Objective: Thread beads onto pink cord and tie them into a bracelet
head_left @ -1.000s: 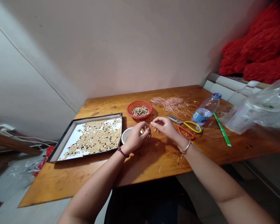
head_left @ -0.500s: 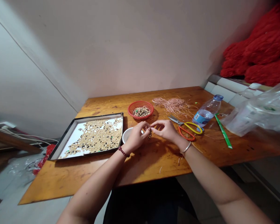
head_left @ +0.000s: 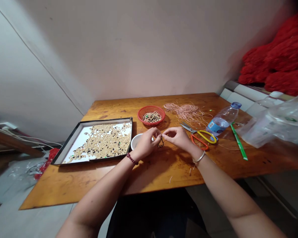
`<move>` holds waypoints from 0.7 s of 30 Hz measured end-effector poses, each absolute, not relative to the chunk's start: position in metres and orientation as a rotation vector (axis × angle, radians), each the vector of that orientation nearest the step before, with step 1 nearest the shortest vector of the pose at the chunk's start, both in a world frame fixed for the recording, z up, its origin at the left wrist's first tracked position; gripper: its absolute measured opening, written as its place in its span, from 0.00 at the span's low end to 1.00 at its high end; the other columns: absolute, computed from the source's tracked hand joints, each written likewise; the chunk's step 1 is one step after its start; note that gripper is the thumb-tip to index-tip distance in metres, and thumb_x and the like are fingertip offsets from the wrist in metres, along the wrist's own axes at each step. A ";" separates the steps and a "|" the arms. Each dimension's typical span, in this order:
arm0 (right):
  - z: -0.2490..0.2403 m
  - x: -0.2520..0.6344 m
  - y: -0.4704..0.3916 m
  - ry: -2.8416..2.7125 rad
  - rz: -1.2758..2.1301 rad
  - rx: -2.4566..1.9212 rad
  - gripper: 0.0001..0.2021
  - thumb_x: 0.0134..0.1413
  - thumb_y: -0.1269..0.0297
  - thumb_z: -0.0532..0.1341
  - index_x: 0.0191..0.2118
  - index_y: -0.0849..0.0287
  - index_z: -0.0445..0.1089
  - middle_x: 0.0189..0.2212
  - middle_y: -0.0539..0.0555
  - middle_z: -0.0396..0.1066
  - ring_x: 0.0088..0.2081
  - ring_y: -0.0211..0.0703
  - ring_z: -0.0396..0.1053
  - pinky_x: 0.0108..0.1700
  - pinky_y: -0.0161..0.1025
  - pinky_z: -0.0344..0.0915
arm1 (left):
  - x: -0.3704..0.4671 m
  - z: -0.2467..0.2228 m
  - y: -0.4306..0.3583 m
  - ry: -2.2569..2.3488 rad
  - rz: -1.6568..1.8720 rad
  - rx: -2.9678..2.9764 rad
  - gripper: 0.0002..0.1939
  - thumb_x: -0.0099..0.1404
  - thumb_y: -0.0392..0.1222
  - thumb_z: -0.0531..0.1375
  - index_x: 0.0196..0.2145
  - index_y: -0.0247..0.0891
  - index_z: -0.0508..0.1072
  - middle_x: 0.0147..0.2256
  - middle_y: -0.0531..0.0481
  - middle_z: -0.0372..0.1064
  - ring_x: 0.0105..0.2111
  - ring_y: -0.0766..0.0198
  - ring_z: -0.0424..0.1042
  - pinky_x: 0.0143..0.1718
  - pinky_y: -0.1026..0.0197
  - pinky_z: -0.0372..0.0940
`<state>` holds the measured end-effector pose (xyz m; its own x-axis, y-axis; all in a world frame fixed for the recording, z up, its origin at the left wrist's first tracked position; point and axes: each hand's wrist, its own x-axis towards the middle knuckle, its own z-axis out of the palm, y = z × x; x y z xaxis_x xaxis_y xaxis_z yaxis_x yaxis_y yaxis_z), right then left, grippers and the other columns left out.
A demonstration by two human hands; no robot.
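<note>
A small loop of dark and pale beads (head_left: 161,143), like a bracelet, hangs just above the table from my left hand (head_left: 147,142). The thumb and fingers of that hand are pinched on its top. My right hand (head_left: 178,138) is also closed in a pinch, fingertips meeting the left ones at the upper end of the loop. Any cord between the fingertips is too fine to make out. Partly behind my left hand is a white bowl (head_left: 134,142); its inside is mostly hidden. Orange-and-yellow-handled scissors (head_left: 200,137) lie open to the right of my right hand.
A black-edged tray (head_left: 67,150) of loose beads stands left. Behind my hands are a red basket (head_left: 151,108) of strung beads and tangled pink cord (head_left: 186,111). Rightward are a water bottle (head_left: 222,120), a green strip (head_left: 239,142) and a plastic bag (head_left: 258,129).
The bead loop shows more fully beneath my fingers, and my fingertips have shifted slightly right. Both hands keep their pinch. The whole view has moved a little.
</note>
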<state>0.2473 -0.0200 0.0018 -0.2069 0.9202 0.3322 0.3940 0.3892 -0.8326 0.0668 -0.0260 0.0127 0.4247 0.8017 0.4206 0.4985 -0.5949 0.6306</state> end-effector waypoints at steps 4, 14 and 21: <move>0.004 0.247 -0.017 -1.697 1.017 -1.090 0.12 0.46 0.56 0.64 0.27 0.61 0.74 0.23 0.53 0.73 0.24 0.39 0.67 0.29 0.36 0.64 | 0.066 0.012 -0.026 1.121 0.998 2.281 0.04 0.64 0.39 0.54 0.32 0.38 0.66 0.31 0.51 0.68 0.31 0.64 0.66 0.35 0.62 0.61; 0.006 0.246 -0.017 -1.549 1.382 -1.006 0.10 0.44 0.58 0.65 0.30 0.61 0.74 0.27 0.52 0.72 0.28 0.36 0.67 0.29 0.32 0.64 | 0.067 0.013 -0.028 1.139 1.033 2.338 0.02 0.63 0.36 0.55 0.33 0.38 0.67 0.32 0.51 0.68 0.33 0.65 0.67 0.35 0.63 0.61; 0.006 0.247 -0.016 -1.489 1.406 -1.014 0.11 0.41 0.58 0.67 0.29 0.61 0.74 0.27 0.51 0.72 0.29 0.36 0.68 0.28 0.31 0.65 | 0.067 0.015 -0.029 1.141 1.031 2.294 0.03 0.64 0.37 0.54 0.33 0.38 0.67 0.33 0.50 0.70 0.33 0.64 0.68 0.36 0.62 0.62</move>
